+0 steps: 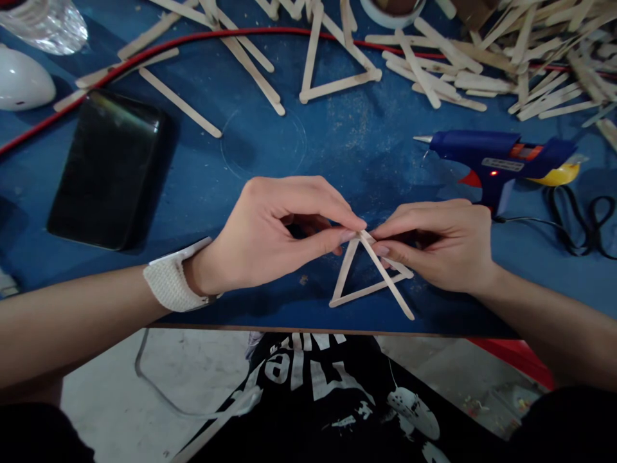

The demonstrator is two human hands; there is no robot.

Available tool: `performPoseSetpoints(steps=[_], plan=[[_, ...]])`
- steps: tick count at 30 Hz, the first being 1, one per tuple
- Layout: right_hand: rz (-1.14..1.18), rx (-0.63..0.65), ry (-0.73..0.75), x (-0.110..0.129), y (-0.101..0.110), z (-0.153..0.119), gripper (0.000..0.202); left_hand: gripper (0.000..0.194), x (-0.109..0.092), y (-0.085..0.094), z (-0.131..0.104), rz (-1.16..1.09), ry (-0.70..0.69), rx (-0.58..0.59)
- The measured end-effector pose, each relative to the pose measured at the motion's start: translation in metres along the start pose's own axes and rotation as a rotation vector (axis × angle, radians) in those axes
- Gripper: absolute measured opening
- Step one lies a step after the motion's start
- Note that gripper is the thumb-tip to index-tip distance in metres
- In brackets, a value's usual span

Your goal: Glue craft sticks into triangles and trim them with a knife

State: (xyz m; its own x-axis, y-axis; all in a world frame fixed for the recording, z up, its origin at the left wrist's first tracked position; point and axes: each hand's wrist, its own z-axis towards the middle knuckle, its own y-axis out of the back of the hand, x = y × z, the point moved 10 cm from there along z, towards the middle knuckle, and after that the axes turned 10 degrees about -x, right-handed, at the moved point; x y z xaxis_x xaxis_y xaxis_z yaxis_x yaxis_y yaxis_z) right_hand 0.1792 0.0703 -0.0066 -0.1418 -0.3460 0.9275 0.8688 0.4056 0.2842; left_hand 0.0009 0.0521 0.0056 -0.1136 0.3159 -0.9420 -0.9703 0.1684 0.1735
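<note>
My left hand [284,235] pinches the upper end of a loose popsicle stick [398,294], its thumb and forefinger meeting at the top corner of a popsicle-stick triangle [354,296]. The loose stick slants down to the right across the triangle, and its lower end sticks out past the base. Close beside, my right hand [438,241] is closed with thumb and fingers on the triangle's right side, just below that corner. Fingertips hide the exact contact at the corner. A blue glue gun [501,151] with a lit red light lies beyond my right hand.
Another stick triangle [340,87] lies farther back, and a pile of popsicle sticks [530,64] fills the back right. A black box-shaped device [108,170] lies left. A red cable [193,37] crosses the back; a black cord [578,222] coils right. The table edge [308,331] is near my body.
</note>
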Motion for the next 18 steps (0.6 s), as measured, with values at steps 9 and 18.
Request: performPoseSetpoints(steps=[9,18], plan=[[0.121,-0.086,-0.143,-0.013,0.006,0.001,0.022,0.028,-0.008,0.0,-0.002,0.126,-0.105,0.026],[0.16,-0.118,-0.172,-0.015,0.008,0.0,0.023,0.039,-0.009,-0.004,-0.007,0.151,-0.145,0.041]])
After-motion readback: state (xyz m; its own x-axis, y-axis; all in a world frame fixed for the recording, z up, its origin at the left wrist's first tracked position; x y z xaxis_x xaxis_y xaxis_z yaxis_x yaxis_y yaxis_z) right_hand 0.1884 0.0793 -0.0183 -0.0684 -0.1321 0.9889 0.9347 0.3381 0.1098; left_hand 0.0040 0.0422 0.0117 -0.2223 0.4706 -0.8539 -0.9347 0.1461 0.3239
